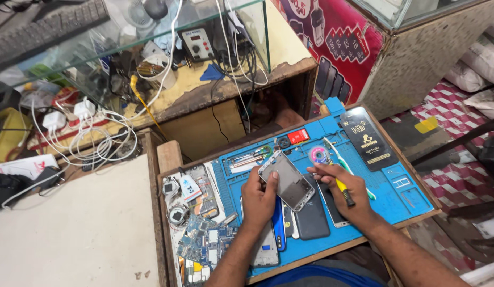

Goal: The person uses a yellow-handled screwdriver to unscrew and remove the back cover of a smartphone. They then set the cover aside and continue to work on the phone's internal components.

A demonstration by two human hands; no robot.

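Phone frame pinched in left hand fingers; right hand fingers around screwdriver.

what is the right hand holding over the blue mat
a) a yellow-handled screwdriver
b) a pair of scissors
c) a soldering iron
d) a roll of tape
a: the right hand grips a yellow-handled screwdriver beside the opened phone frame that the left hand steadies over the blue mat.
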